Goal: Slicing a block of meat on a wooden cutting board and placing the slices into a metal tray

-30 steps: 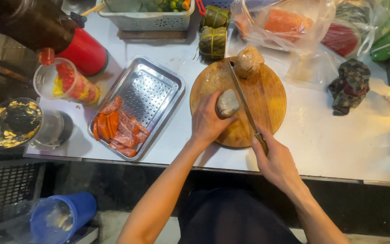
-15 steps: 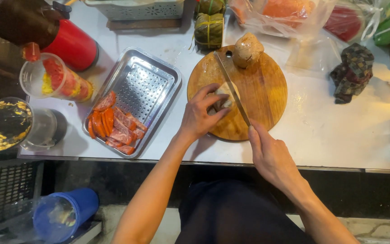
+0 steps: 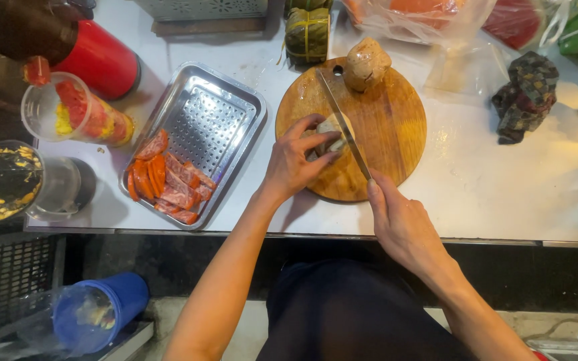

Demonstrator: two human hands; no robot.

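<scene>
On the board (image 3: 396, 134), fingers (image 3: 309, 130) curled.

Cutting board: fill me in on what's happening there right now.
A person is slicing a pale sausage log on the round wooden cutting board. The left hand pins the piece down while the right hand holds a long knife with its blade across it. A second, uncut chunk sits at the board's far edge. Beside the board, a perforated steel tray holds reddish sausage slices.
</scene>
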